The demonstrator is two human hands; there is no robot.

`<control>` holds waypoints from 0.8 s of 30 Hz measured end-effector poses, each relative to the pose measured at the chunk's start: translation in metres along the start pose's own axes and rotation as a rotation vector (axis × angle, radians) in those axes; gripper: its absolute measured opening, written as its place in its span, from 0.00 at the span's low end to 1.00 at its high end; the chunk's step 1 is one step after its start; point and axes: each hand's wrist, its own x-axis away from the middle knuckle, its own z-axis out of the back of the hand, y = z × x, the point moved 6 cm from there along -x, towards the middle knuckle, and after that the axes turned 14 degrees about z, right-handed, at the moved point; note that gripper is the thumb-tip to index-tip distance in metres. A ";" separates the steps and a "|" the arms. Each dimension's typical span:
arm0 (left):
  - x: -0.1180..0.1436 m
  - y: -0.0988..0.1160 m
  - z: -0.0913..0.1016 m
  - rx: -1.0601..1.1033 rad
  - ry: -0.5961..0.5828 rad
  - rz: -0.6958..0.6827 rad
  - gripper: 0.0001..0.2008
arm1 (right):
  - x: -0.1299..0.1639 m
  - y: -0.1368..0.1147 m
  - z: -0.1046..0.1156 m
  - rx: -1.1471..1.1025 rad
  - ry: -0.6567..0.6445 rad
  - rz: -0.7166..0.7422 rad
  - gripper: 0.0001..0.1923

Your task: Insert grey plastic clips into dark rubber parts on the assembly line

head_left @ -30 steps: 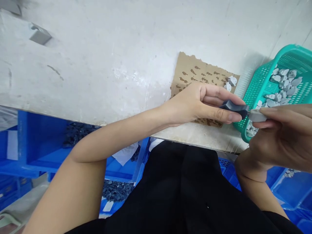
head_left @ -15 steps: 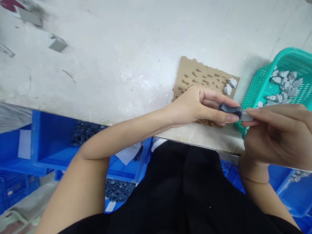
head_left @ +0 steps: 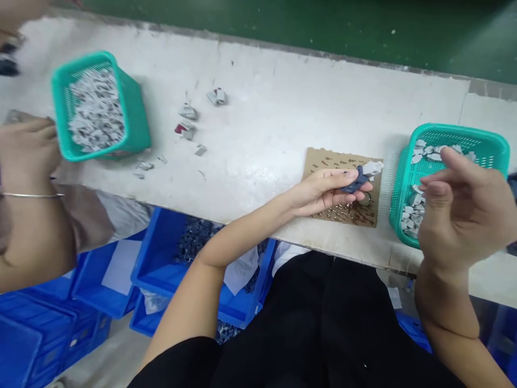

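Over the cardboard piece (head_left: 315,161), which is dotted with shiny brown drops, my left hand (head_left: 323,191) is closed on a dark blue-grey plastic part (head_left: 355,182). A light grey piece (head_left: 372,168) sticks out from the far end of that part. My right hand (head_left: 464,210) is apart from it, fingers spread, above the near right side of a green plastic basket (head_left: 398,199). Inside that basket lie several small light grey pieces (head_left: 412,215). No piece shows in my right hand, though its palm side is partly turned away.
Another green basket (head_left: 135,116), full of grey pieces, stands at the left beside another person's hand (head_left: 28,145). Loose grey scraps (head_left: 188,111) lie on the white table (head_left: 258,108). Blue bins (head_left: 157,269) with dark parts sit below the table edge.
My right hand has let go of the grey piece and moved away to the right basket, opening. The view has shifted, bringing the left basket and another person's arm into sight.
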 end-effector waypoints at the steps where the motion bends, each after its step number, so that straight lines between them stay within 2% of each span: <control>1: 0.002 0.003 0.001 0.010 0.017 -0.016 0.10 | -0.001 0.003 0.005 0.019 0.051 0.020 0.17; 3: 0.006 0.008 0.003 0.030 0.047 -0.044 0.10 | -0.003 0.009 0.012 0.037 0.143 0.086 0.16; 8: 0.010 0.015 0.009 0.067 0.095 -0.076 0.15 | -0.007 0.021 0.013 0.098 0.115 0.102 0.14; 12: 0.010 0.019 0.016 0.041 0.109 -0.107 0.19 | -0.006 0.022 0.013 0.075 0.111 0.107 0.13; 18: 0.018 0.030 0.013 -0.201 0.119 -0.244 0.27 | -0.005 0.025 0.013 0.044 0.095 0.041 0.11; 24: 0.034 0.047 -0.003 -0.398 0.230 -0.468 0.25 | -0.005 0.036 0.016 0.073 0.106 0.000 0.13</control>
